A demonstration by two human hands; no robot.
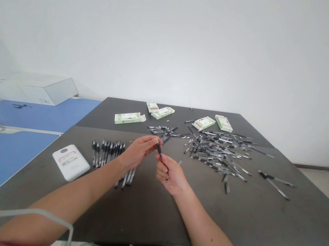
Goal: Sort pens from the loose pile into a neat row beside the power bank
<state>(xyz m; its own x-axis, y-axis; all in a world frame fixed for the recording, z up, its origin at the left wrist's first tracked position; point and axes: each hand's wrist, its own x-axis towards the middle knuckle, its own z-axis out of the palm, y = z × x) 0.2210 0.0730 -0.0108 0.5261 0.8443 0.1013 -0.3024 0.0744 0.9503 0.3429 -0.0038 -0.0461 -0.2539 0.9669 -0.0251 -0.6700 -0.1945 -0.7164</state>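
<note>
Both my hands meet over the middle of the dark table point(145, 207). My left hand point(139, 150) pinches the upper end of a black pen point(159, 148) with its fingertips. My right hand point(169, 174) is curled round the lower end of the same pen. A row of finished black pens point(108, 151) lies just left of my left hand. A big loose heap of pen parts point(219, 150) is spread to the right of my hands.
Several pale green pen boxes point(128, 117) lie along the far side of the table. A white flat device point(71, 162) sits near the left edge. A blue table point(7, 148) with a white box point(32, 87) stands to the left. A grey cable point(43, 216) crosses my left forearm.
</note>
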